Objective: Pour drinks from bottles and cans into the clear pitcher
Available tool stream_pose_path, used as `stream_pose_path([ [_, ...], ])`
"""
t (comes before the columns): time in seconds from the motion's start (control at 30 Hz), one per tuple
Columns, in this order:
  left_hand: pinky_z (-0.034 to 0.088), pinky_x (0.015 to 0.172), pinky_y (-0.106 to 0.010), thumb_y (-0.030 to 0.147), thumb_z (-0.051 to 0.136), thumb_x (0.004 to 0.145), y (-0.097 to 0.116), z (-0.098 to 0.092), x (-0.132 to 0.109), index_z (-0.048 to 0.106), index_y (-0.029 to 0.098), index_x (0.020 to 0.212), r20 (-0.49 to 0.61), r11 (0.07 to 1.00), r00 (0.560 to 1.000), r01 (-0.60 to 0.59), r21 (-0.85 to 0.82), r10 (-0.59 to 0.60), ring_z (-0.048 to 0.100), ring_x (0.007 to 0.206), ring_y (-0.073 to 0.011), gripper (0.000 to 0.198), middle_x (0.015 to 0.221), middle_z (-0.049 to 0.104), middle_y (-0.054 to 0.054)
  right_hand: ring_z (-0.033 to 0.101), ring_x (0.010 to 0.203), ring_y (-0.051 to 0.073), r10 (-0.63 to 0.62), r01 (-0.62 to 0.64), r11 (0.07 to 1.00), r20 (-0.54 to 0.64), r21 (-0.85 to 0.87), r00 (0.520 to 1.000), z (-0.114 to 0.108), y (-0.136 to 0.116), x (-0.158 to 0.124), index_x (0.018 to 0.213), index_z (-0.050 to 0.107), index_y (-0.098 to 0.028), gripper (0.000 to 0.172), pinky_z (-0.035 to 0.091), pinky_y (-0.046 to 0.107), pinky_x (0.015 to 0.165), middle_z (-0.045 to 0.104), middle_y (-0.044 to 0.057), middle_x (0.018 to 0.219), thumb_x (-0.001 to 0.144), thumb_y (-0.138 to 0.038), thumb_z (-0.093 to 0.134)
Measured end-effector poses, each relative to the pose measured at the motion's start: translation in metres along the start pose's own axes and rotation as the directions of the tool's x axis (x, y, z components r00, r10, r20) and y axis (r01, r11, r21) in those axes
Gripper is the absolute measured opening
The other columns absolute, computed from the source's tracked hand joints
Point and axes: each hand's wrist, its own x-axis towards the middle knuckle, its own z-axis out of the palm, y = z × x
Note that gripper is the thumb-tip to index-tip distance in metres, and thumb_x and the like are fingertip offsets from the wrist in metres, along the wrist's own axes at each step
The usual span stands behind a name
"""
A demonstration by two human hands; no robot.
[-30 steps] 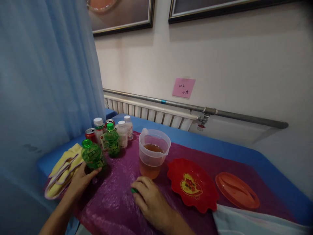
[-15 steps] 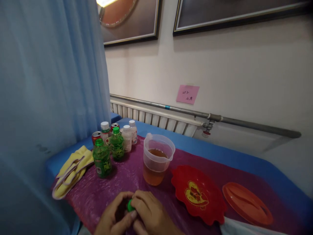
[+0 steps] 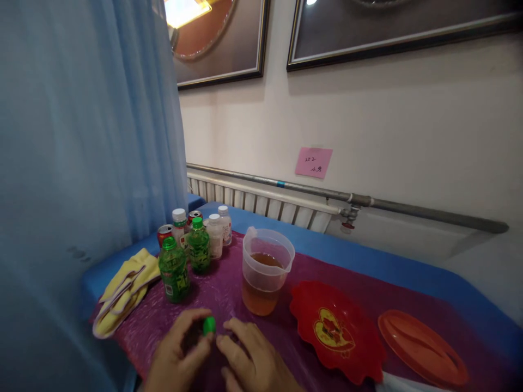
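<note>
My left hand (image 3: 177,351) pinches a green bottle cap (image 3: 209,325) between thumb and index finger. Whether the cap sits on anything in the dark hollow of the palm, I cannot tell. Just to the right, my right hand (image 3: 255,356) is open, its fingers bent and apart, with nothing in them. Beyond the hands stands a clear plastic measuring jug (image 3: 265,283), part filled with amber liquid. At the left are a green bottle (image 3: 174,275) and, behind it, a second green bottle (image 3: 199,250), both with green caps on.
White-capped bottles (image 3: 214,237) and red cans (image 3: 164,233) stand behind the green bottles. A folded yellow cloth (image 3: 126,288) lies at the left. A red scalloped dish (image 3: 355,326) and an orange peeler-like oval lid (image 3: 423,345) lie right, on the purple sheet (image 3: 314,267). A blue curtain (image 3: 90,136) hangs left.
My hands have come apart: the right has let go of the green cap, which stays in the left hand and has moved slightly left and up. The view has tilted a little.
</note>
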Motion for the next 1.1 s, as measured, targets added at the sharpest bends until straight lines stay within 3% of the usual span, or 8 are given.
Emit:
stream_pose_path([
  [0.07,0.048,0.099,-0.037,0.063,0.07,0.063,0.023,-0.021,0.008,0.066,0.027,0.105,-0.23,0.993,0.968,-0.087,0.08,0.103,0.059,0.112,-0.0283,0.056,0.116,0.067,-0.005,0.069,0.1,0.028,0.038,-0.038,0.999,0.027,0.002,0.999,-0.005,0.003,-0.003,0.124,0.052,-0.014,0.046,0.061,0.037,0.081,0.068,0.019,0.116,0.079,-0.007,0.052],
  [0.1,0.046,0.102,-0.038,0.064,0.067,0.066,0.036,-0.032,0.015,0.066,0.029,0.106,-0.336,0.969,0.916,-0.165,0.182,0.219,0.058,0.113,-0.0281,0.053,0.116,0.066,-0.004,0.069,0.104,0.029,0.056,-0.056,0.998,0.042,0.003,0.998,-0.006,0.004,-0.005,0.125,0.052,-0.014,0.048,0.061,0.038,0.083,0.067,0.02,0.118,0.078,-0.006,0.053],
  [0.2,0.045,0.102,-0.042,0.061,0.054,0.077,0.071,-0.061,0.046,0.065,0.028,0.112,-0.425,0.841,0.765,-0.271,0.469,0.483,0.059,0.105,-0.0271,0.05,0.114,0.063,-0.005,0.07,0.103,0.028,0.075,-0.076,0.997,0.079,0.007,0.994,-0.004,0.006,-0.009,0.122,0.054,-0.015,0.048,0.062,0.038,0.083,0.068,0.019,0.118,0.075,-0.005,0.054],
  [0.23,0.044,0.102,-0.043,0.059,0.05,0.079,0.079,-0.067,0.058,0.065,0.025,0.113,-0.41,0.802,0.746,-0.27,0.533,0.524,0.058,0.104,-0.0276,0.05,0.114,0.063,-0.006,0.07,0.101,0.028,0.073,-0.075,0.997,0.096,0.014,0.993,-0.002,0.005,-0.009,0.119,0.055,-0.016,0.046,0.061,0.037,0.082,0.068,0.018,0.117,0.075,-0.005,0.055],
  [0.4,0.046,0.1,-0.046,0.053,0.045,0.078,0.085,-0.072,0.1,0.068,0.016,0.112,-0.334,0.751,0.776,-0.257,0.607,0.536,0.058,0.104,-0.0298,0.055,0.109,0.063,-0.012,0.069,0.092,0.023,0.099,-0.111,0.992,0.191,0.054,0.977,0.001,0.003,-0.006,0.105,0.059,-0.019,0.037,0.06,0.032,0.079,0.069,0.012,0.113,0.072,-0.004,0.058],
  [0.6,0.048,0.103,-0.045,0.052,0.042,0.08,0.073,-0.068,0.106,0.069,0.016,0.113,-0.312,0.715,0.771,-0.251,0.652,0.555,0.058,0.11,-0.0287,0.055,0.112,0.064,-0.013,0.067,0.098,0.023,0.115,-0.139,0.988,0.287,0.067,0.951,-0.003,0.005,-0.007,0.102,0.06,-0.018,0.031,0.058,0.032,0.085,0.066,0.011,0.117,0.074,-0.005,0.064],
  [0.77,0.05,0.103,-0.047,0.048,0.039,0.084,0.067,-0.069,0.112,0.069,0.015,0.115,-0.26,0.631,0.738,-0.276,0.725,0.622,0.058,0.112,-0.0292,0.054,0.116,0.063,-0.014,0.065,0.102,0.023,0.128,-0.163,0.984,0.346,0.072,0.929,-0.004,0.005,-0.007,0.104,0.06,-0.019,0.029,0.056,0.032,0.09,0.065,0.011,0.12,0.078,-0.008,0.066],
  [1.1,0.051,0.101,-0.039,0.052,0.034,0.095,0.046,-0.062,0.115,0.061,0.015,0.127,-0.197,0.442,0.613,-0.277,0.853,0.765,0.061,0.115,-0.026,0.056,0.127,0.062,-0.013,0.063,0.094,0.023,0.102,-0.145,0.985,0.368,0.089,0.924,0.001,0.005,-0.008,0.099,0.059,-0.018,0.028,0.056,0.033,0.081,0.064,0.012,0.116,0.074,-0.005,0.058],
])
